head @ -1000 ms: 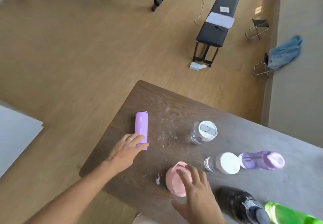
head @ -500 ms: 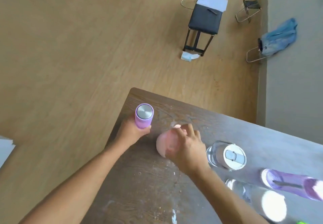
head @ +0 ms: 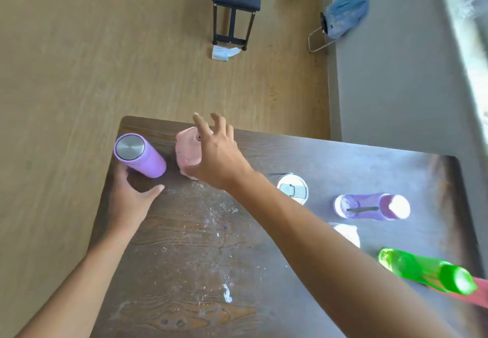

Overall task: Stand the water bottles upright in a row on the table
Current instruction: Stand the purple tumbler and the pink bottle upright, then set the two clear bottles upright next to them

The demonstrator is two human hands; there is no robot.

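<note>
A: Counter (head: 200,271) status?
B: Purple flask (head: 140,156) and pink bottle (head: 188,152), lying and carried a second ago, are now standing side by side at the far left corner.
A: Hands?
B: Left hand (head: 129,200) is letting go, open beside the flask; right hand (head: 219,156) is lifting off the pink bottle, fingers spread. Row is starting.

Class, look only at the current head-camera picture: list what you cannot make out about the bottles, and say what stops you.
Head view:
- Pink bottle: its right side and lid, covered by the right hand.
- Bottle with the white cap: mostly behind the right forearm.
- Green bottle: overexposed and blurred, no detail.
- Red object beneath it: cut off by the right edge.
</note>
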